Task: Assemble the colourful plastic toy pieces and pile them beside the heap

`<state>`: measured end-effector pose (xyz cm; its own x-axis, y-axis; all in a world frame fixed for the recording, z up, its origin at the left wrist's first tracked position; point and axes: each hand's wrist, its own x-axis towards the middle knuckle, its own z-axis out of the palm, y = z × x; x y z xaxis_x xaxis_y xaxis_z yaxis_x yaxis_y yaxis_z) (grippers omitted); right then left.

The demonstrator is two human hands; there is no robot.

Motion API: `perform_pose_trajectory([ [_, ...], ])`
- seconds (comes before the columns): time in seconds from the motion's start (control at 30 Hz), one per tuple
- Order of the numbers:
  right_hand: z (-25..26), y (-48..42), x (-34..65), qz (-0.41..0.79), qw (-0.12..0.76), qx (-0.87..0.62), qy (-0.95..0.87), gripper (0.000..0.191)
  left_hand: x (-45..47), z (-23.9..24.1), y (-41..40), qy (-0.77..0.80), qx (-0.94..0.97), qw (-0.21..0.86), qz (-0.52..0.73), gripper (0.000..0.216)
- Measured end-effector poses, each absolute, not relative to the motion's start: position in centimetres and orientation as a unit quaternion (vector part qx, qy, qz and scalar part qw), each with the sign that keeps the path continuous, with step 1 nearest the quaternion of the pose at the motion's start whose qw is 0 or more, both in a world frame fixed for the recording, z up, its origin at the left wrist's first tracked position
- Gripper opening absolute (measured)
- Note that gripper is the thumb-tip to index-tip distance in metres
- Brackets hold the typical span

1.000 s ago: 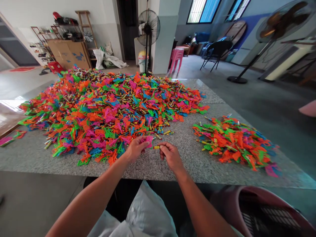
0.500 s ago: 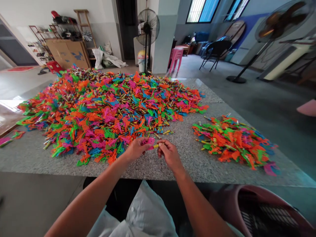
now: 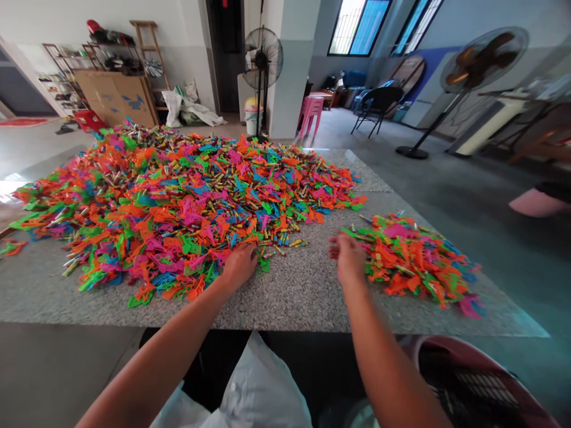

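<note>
My left hand (image 3: 241, 263) lies at the front edge of a large pile (image 3: 191, 202) of small bright plastic pieces in orange, green, pink and blue, mixed with short patterned tubes. Its fingertips are hidden behind the hand, and a green plastic piece (image 3: 264, 262) shows right beside the thumb. My right hand (image 3: 349, 252) is at the left edge of a smaller pile (image 3: 414, 261) of similar pieces. Its fingers are somewhat blurred but apart, with nothing visible in them. A pink piece (image 3: 397, 230) lies on top of this smaller pile. Several yellow tubes (image 3: 297, 243) lie between the piles.
Both piles rest on a speckled stone table (image 3: 289, 303). Below its front edge at right stands a dark pink basket (image 3: 486, 374). Beyond the table are a standing fan (image 3: 263, 59), another fan (image 3: 482, 59), pink stools (image 3: 311, 113) and a black chair (image 3: 379, 107).
My hands have come apart: the left moved left to the large pile, the right moved right to the smaller one. The pink piece with a yellow tube has left my hands. The view shifted slightly.
</note>
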<state>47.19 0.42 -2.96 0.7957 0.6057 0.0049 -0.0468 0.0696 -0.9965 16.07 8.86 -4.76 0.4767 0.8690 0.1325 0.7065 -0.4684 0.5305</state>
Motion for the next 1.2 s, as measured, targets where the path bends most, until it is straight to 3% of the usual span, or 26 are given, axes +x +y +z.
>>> perform_pose_trajectory([
  [0.1, -5.1, 1.7, 43.3, 0.244, 0.525, -0.71, -0.4, 0.025, 17.4, -4.3, 8.1, 0.47, 0.858, 0.146, 0.146, 0.033],
  [0.23, -6.6, 2.9, 38.9, 0.136, 0.297, -0.759, -0.563, 0.022, 17.9, -3.8, 7.7, 0.46, 0.874, 0.123, 0.093, 0.037],
  [0.37, -6.2, 3.4, 37.3, 0.11, 0.187, -0.762, -0.61, 0.024, 17.2, -3.2, 8.5, 0.442, 0.888, 0.116, 0.052, 0.041],
  [0.47, -6.2, 3.4, 37.1, 0.129, 0.22, -0.77, -0.585, 0.018, 16.3, -2.8, 9.2, 0.422, 0.899, 0.11, 0.033, 0.045],
  [0.6, -6.7, 2.6, 36.8, 0.217, 0.374, -0.732, -0.526, 0.013, 15.3, -2.8, 9.3, 0.38, 0.918, 0.108, 0.033, 0.047],
  [0.77, -6.7, 0.3, 35.4, 0.331, 0.522, -0.66, -0.426, 0.027, 14.1, -2.7, 8.7, 0.348, 0.926, 0.139, 0.037, 0.048],
  [0.93, -6.5, -1.7, 33.5, 0.463, 0.574, -0.601, -0.31, 0.032, 12.5, -1.9, 8.5, 0.318, 0.934, 0.166, -0.009, 0.055],
  [1.2, -6.3, -2.6, 30.9, 0.543, 0.544, -0.561, -0.305, 0.032, 12.3, -0.7, 8.5, 0.316, 0.942, 0.114, 0.002, 0.047],
])
